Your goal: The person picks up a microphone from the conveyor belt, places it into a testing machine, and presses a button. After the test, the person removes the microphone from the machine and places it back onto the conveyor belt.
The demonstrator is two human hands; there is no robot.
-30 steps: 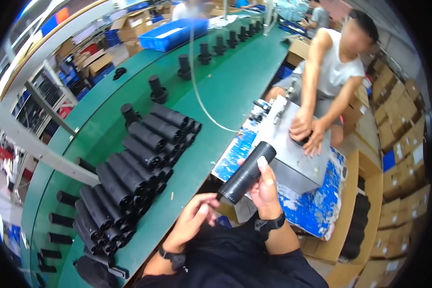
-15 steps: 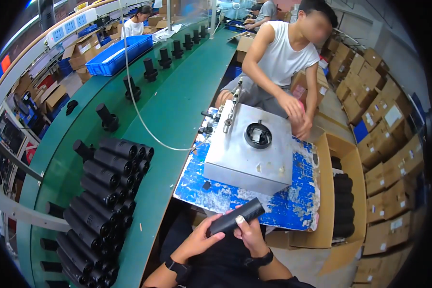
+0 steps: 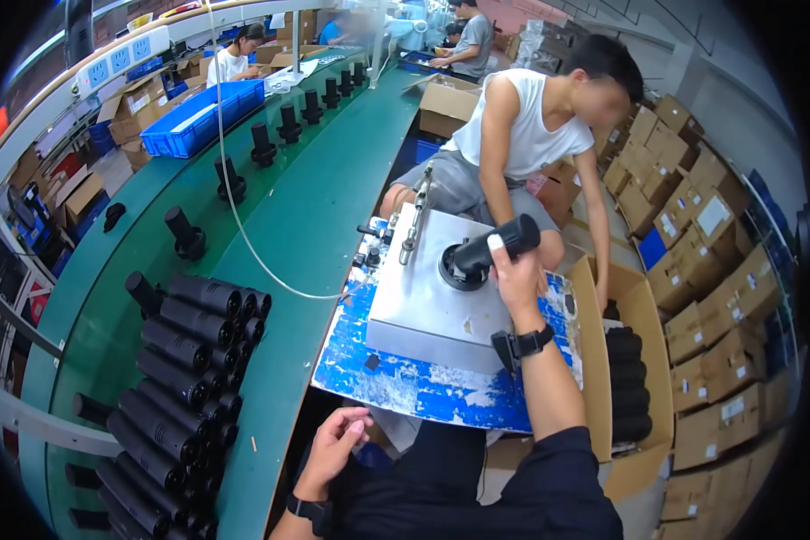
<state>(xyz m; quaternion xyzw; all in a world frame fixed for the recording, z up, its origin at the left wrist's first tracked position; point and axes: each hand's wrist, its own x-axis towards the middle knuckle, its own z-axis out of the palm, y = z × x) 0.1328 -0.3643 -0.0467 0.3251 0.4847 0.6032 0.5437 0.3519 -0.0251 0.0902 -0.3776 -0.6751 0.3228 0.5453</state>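
My right hand point(image 3: 516, 281) is closed around a black cylindrical tube point(image 3: 518, 235), its thumb, tipped in white, lying along the side. The tube is tilted, and its lower end is at the round black fixture point(image 3: 460, 280) on top of a silver metal box point(image 3: 409, 317). How far that end sits inside the ring I cannot tell. My left hand point(image 3: 334, 445) is empty, fingers loosely curled and apart, below the near edge of the worn blue board point(image 3: 342, 371) that carries the box.
Black tubes point(image 3: 166, 382) lie stacked on the green bench point(image 3: 270, 360) at left, with flanged black parts point(image 3: 185, 236) in a row behind. A thin pale hose crosses the bench. Opposite, a co-worker point(image 3: 535, 117) reaches into a cardboard box point(image 3: 596, 360) of black tubes.
The tube went from both hands near my lap up and forward to the fixture in my right hand. My left hand let go and dropped back. The co-worker's arm moved into the carton.
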